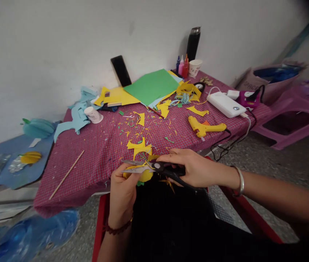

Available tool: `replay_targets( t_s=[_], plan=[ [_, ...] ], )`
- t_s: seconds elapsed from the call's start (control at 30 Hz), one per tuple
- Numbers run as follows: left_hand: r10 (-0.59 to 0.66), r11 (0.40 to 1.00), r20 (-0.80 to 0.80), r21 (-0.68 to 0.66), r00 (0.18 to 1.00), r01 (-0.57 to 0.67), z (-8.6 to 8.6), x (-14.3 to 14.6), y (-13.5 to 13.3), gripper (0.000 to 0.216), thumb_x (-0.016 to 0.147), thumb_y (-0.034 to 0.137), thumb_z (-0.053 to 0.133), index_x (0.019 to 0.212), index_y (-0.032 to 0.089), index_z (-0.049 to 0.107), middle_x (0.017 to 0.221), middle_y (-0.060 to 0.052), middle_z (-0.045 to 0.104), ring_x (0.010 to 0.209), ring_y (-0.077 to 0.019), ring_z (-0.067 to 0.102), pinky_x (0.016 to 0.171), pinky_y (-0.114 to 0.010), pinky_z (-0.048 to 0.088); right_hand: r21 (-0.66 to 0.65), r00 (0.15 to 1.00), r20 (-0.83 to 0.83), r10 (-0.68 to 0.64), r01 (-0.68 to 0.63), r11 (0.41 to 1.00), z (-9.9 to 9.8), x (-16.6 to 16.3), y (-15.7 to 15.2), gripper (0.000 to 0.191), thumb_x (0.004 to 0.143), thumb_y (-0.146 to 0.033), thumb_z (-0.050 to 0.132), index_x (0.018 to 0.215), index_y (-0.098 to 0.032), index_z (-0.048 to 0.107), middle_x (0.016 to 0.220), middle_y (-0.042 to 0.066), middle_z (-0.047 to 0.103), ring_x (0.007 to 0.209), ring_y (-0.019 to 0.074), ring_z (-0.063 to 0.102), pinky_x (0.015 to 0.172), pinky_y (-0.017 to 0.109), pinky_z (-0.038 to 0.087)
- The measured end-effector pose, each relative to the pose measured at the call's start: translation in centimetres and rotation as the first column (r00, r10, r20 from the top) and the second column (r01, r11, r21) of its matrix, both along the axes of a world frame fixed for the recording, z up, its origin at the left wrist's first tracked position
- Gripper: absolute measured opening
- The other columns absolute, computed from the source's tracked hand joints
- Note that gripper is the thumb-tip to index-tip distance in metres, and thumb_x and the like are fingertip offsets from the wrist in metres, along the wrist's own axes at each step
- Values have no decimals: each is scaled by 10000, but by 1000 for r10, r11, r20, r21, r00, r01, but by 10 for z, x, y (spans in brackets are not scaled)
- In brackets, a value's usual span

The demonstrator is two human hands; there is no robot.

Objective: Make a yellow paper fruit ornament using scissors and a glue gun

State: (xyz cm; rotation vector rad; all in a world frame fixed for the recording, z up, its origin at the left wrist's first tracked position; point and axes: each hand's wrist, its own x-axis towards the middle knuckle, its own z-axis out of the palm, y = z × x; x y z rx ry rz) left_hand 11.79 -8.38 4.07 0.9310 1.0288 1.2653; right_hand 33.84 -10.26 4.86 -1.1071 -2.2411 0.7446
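My right hand (pixel 191 169) grips a pair of black-handled scissors (pixel 158 166) by the handles, fingers closed around them. The blades point left and stand apart, with yellow paper at them. Between the thumb and fingers of my left hand (pixel 123 193) is a yellow paper piece (pixel 145 176), close under the blades and partly hidden by them. A bit of green (pixel 140 183) shows below it. Yellow paper scraps (pixel 140 146) lie on the table edge just beyond the scissors.
The checked tablecloth (pixel 88 160) carries a wooden stick (pixel 67 174), a paper cup (pixel 93 115), green paper (pixel 153 86), a yellow glue gun (pixel 206 126), a white power bank (pixel 225 104) with cables and a leaning phone (pixel 121 71). A pink stool (pixel 293 105) stands right.
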Motion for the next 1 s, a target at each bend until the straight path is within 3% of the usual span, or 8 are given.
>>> replay_targets(
  t_s=[0.17, 0.3, 0.53, 0.83, 1.0],
  plan=[
    [-7, 999, 0, -42, 1000, 7, 0, 0, -1, 173, 522, 175, 847, 664, 188, 749, 653, -3, 740, 578, -115, 664, 587, -192, 542, 25, 999, 38, 37, -38, 999, 3, 5, 2, 435, 877, -222, 623, 1309, -196, 579, 927, 67, 646, 773, 172, 589, 706, 271, 447],
    [-23, 999, -13, -39, 1000, 23, -4, -2, -2, 167, 541, 176, 860, 664, 187, 749, 663, -5, 745, 597, -112, 673, 606, -186, 548, 53, 997, 58, 56, -59, 997, 5, 10, 4, 429, 886, -188, 598, 1314, -203, 570, 986, 71, 669, 855, 186, 604, 767, 279, 467],
    [-67, 998, -47, 8, 997, 67, -15, 1, -3, 186, 592, 182, 860, 755, 194, 773, 721, -17, 763, 645, -120, 682, 649, -207, 558, -24, 981, 192, 24, -20, 1000, 18, 13, 2, 489, 853, -267, 655, 1329, -237, 545, 998, 76, 595, 854, 204, 606, 766, 309, 491],
    [-71, 997, -61, 0, 996, 71, -12, 7, -5, 147, 571, 162, 854, 683, 195, 764, 687, -17, 752, 610, -119, 675, 613, -203, 561, -9, 991, 109, 80, -80, 997, 14, 17, 3, 423, 865, -250, 653, 1281, -209, 586, 940, 57, 609, 797, 169, 585, 716, 260, 460],
    [-76, 997, -58, -12, 995, 75, -13, 5, -1, 193, 517, 145, 874, 670, 196, 766, 700, -25, 761, 622, -138, 696, 621, -215, 578, 32, 985, 166, 48, -54, 998, 15, 20, 3, 425, 881, -239, 617, 1303, -211, 574, 933, 59, 597, 779, 169, 592, 712, 268, 460]
  ],
)
